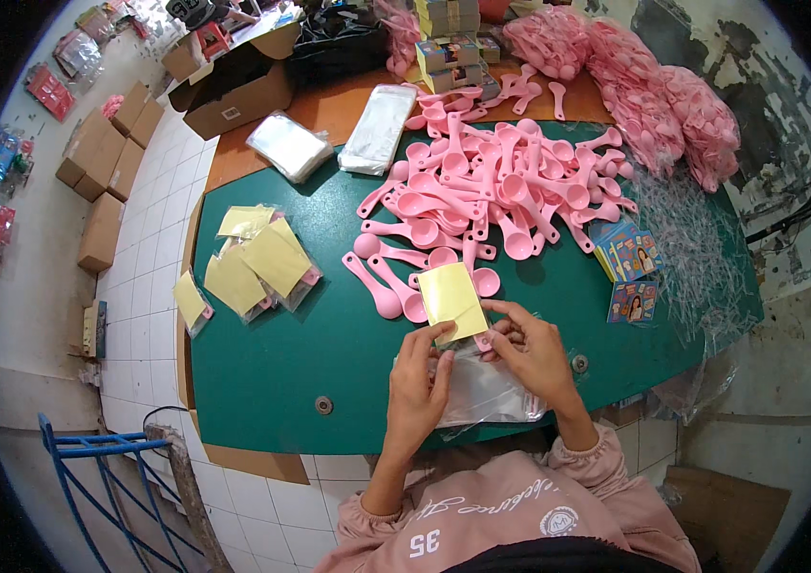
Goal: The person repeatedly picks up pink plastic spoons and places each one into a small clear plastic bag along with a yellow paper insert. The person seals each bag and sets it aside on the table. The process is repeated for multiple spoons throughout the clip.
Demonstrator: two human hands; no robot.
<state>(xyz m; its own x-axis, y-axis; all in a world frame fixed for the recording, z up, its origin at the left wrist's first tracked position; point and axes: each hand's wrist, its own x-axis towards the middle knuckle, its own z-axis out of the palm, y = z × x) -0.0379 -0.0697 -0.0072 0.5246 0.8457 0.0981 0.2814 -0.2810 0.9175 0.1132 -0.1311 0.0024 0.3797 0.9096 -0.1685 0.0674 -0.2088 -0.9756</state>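
My left hand (417,380) pinches the lower left of a yellow card (452,294) over the green table mat. By the card's lower right corner, my right hand (532,355) has its fingers closed around the end of a pink measuring spoon (483,341); the rest of that spoon is hidden by the card. Under both hands lies a stack of clear plastic bags (484,390). Just beyond the card spreads a big heap of loose pink measuring spoons (491,177). To the left are several clear packets with yellow cards and pink spoon ends (277,256).
Printed cards (630,260) sit at the right beside crumpled clear plastic (687,244). Two stacks of clear bags (377,129) lie at the back left. Bulging bags of pink spoons (635,95) and bundled cards (450,62) stand behind the heap. An open cardboard box (238,95) is at the far left.
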